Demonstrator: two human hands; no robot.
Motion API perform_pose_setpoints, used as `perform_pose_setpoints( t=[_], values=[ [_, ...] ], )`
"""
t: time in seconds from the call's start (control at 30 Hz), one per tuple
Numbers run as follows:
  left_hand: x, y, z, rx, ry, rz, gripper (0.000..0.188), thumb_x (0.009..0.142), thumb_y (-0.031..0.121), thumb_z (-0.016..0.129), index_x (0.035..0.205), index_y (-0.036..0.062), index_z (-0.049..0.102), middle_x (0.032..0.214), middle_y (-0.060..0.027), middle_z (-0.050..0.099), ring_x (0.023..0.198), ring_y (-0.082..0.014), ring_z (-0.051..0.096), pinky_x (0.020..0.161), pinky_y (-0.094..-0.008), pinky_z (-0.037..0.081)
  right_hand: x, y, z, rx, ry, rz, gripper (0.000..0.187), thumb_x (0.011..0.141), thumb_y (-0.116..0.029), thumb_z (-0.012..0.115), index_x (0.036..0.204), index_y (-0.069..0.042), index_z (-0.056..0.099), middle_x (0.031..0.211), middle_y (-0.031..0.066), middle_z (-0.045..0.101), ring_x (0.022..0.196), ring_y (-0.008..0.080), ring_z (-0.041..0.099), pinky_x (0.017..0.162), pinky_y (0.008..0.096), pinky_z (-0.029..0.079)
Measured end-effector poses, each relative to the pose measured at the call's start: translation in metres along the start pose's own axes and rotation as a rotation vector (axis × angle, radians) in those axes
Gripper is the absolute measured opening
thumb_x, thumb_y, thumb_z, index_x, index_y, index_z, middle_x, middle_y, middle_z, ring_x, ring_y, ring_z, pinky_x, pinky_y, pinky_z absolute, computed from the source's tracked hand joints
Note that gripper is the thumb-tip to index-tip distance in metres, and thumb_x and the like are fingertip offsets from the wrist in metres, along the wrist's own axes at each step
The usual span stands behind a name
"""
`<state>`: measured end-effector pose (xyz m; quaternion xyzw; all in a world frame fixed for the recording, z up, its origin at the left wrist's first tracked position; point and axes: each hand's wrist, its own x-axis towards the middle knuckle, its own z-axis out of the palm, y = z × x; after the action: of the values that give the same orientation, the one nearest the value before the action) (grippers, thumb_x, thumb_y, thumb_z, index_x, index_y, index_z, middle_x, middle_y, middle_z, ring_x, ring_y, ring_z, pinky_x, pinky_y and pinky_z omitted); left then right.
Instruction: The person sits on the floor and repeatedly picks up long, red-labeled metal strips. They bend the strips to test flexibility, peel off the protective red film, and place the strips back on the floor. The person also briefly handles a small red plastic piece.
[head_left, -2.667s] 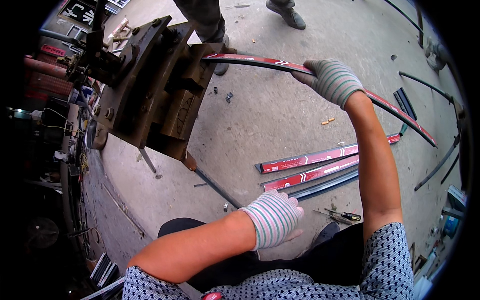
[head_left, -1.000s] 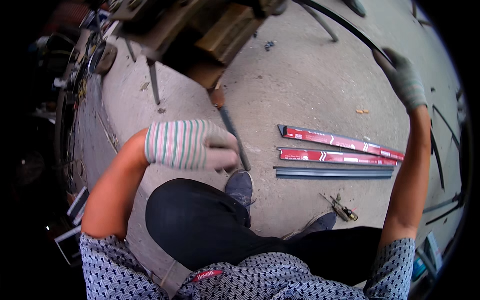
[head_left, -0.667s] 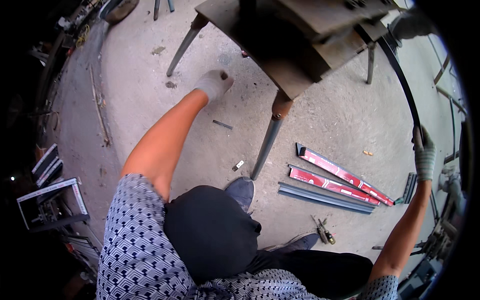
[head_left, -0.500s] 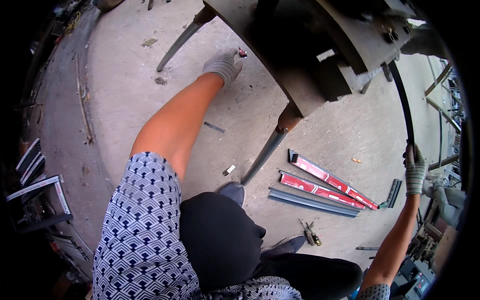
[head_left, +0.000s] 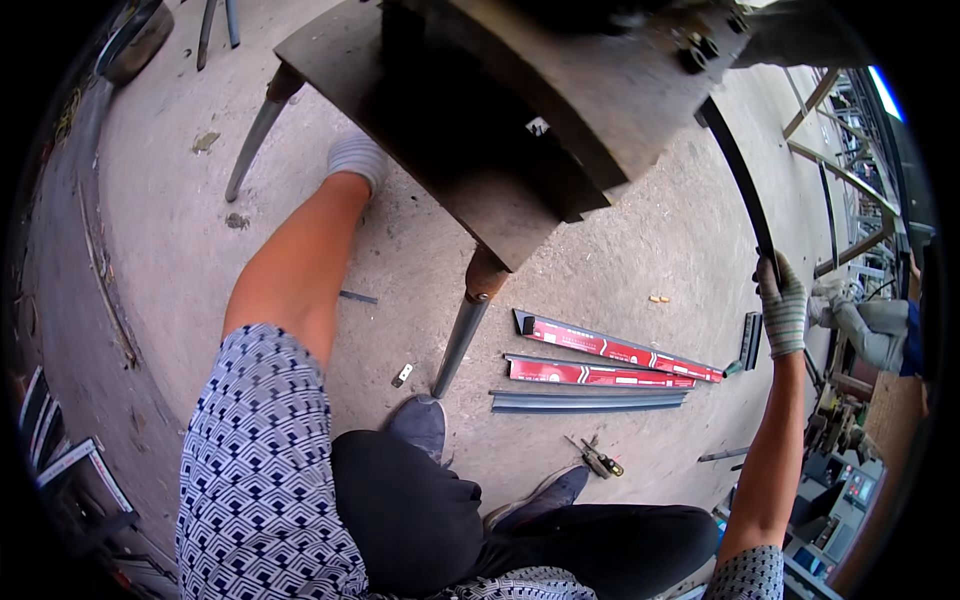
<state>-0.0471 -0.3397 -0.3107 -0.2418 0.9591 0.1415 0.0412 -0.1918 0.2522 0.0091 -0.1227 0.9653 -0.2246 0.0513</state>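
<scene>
Machine point(head_left: 600, 80) now half-hides left hand point(head_left: 357, 161) — strip point(head_left: 743, 180) (black) in right hand point(head_left: 784, 308).

Your gloved left hand point(head_left: 357, 160) and right hand point(head_left: 783, 308): matt knitted cloth | your curved strip point(head_left: 740, 178): smooth, dark, matt | machine point(head_left: 335, 55): worn, dull metal | machine leg point(head_left: 460, 342): smooth grey metal | red-faced strips point(head_left: 622, 349): glossy, film-like facing | grey strip point(head_left: 590, 402): smooth, metal-like satin | floor point(head_left: 425, 295): rough matt concrete | your shirt point(head_left: 265, 465): printed matt cloth

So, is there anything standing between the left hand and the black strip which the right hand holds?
Yes: the metal machine stands between the left hand and the black strip in this view; its edge hides that hand's fingers. Nothing visible separates the right hand from the strip.
</scene>
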Motion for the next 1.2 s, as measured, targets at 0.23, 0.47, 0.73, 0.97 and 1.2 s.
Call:
perform_pose_setpoints(
  t=[0.23, 0.47, 0.73, 0.97, 1.2],
  values=[
    [-0.114, 0.029, -0.077, 0.026, -0.096, -0.056, 0.035, 0.103, 0.035, 0.055, 0.114, 0.0056, 0.072, 0.104, -0.0205, 0.075, 0.098, -0.0384, 0.072, 0.087, -0.0508, 0.056, 0.003, 0.012, 0.005, -0.063, 0.062, -0.068, 0.04, 0.105, -0.035, 0.064, 0.129, -0.004, 0.07, 0.083, -0.0032, 0.061, 0.075, 0.006, 0.052, 0.069, 0.0235, 0.046],
    [-0.24, 0.056, -0.158, -0.857, 0.026, -0.109, 0.037, 0.105, 0.029, 0.062, 0.119, -0.0041, 0.07, 0.087, -0.0085, 0.072, 0.076, -0.0149, 0.067, 0.074, -0.0291, 0.055, -0.002, 0.0, 0.012, 0.032, 0.132, -0.237, 0.044, 0.1, -0.032, 0.072, 0.128, 0.001, 0.069, 0.096, 0.0105, 0.076, 0.088, 0.0112, 0.067, 0.083, 0.0277, 0.054],
    [-0.305, 0.149, -0.297, -1.014, -0.031, 0.187, 0.045, 0.105, 0.04, 0.063, 0.114, -0.0039, 0.069, 0.083, -0.0074, 0.069, 0.073, -0.0135, 0.064, 0.071, -0.0292, 0.053, -0.03, -0.014, -0.001, -0.053, 0.306, -0.425, 0.044, 0.094, -0.026, 0.075, 0.133, -0.008, 0.066, 0.119, 0.0213, 0.069, 0.108, 0.039, 0.069, 0.094, 0.0422, 0.055],
    [-0.288, 0.255, -0.346, -1.122, -0.242, 0.389, 0.048, 0.106, 0.043, 0.061, 0.114, -0.0035, 0.07, 0.087, -0.009, 0.074, 0.072, -0.0134, 0.067, 0.07, -0.0263, 0.055, -0.077, -0.072, -0.033, 0.235, 0.475, -0.785, 0.034, 0.089, -0.01, 0.077, 0.122, -0.003, 0.07, 0.111, 0.0165, 0.071, 0.103, 0.0324, 0.069, 0.091, 0.0397, 0.056],
    [-0.292, 0.356, -0.332, -1.109, -0.387, 0.357, 0.048, 0.107, 0.045, 0.057, 0.11, -0.0016, 0.068, 0.081, -0.0094, 0.071, 0.07, -0.0151, 0.065, 0.065, -0.0273, 0.05, -0.112, -0.102, -0.058, 0.925, -0.03, -0.769, 0.029, 0.096, -0.016, 0.074, 0.12, 0.0, 0.071, 0.102, 0.0125, 0.074, 0.091, 0.0179, 0.071, 0.083, 0.0328, 0.059]
  ],
)
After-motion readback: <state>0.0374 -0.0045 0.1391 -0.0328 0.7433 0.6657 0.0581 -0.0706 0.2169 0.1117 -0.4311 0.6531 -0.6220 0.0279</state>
